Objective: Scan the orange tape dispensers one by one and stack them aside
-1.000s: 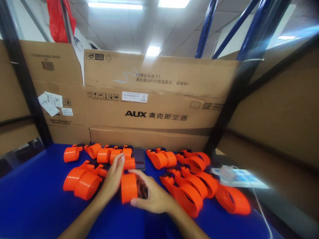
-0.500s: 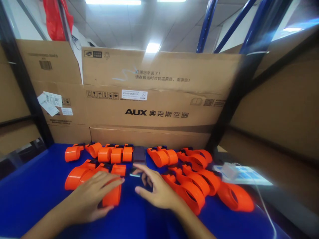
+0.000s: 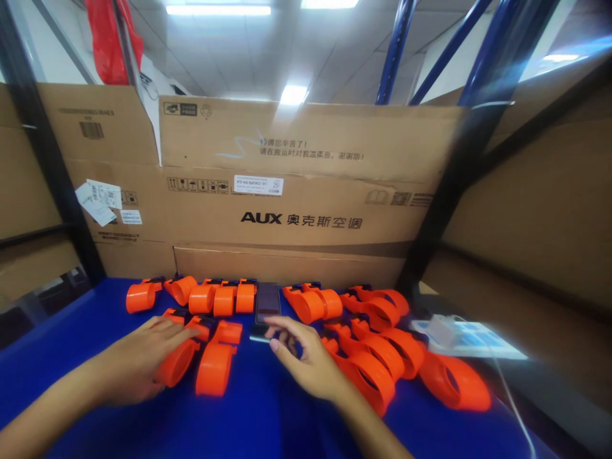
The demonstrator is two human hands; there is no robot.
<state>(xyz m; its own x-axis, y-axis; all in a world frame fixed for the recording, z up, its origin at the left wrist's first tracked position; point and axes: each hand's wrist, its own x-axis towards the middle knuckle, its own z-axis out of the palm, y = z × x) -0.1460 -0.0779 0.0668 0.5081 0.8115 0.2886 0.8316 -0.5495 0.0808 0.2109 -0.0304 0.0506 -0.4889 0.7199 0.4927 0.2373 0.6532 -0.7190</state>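
Gripping nothing firmly yet: our left hand (image 3: 138, 363) is lying loose & half-curled over the orange tape dispensers (image 3: 179, 357) at front left, fingers draped on the top one, not closed round it. We're judging it as a resting touch, not a real hold.

Just to the R of that hand, another orange dispenser (image 3: 215, 363) is lying on its side on the blue table (image 3: 71, 389), apart from the fingers. Behind these, a back row of dispensers (image 3: 210, 296) is sitting close to the cardboard box (image 3: 306, 223).

At centre, a dark phone (image 3: 268, 303) is lying flat btwn the L & R groups. Our right hand (image 3: 306, 363) is hovering just in front of it, fingers open & slightly spread, index tip near a small dark piece (image 3: 261, 335) at the phone's front edge. Whether the tip is touching it, we can't tell. Nothing is being held in that hand.

Far R, the bigger heap of dispensers (image 3: 382, 357) is crowding the R wrist, w/ a white charger & cable (image 3: 442, 328) beyond.

To do this well, we're thinking: keep the L palm steadying the front-left pile so nothing rolls, and bring the R fingers in low, wrist lifted clear of the heap, so it isn't nudged.
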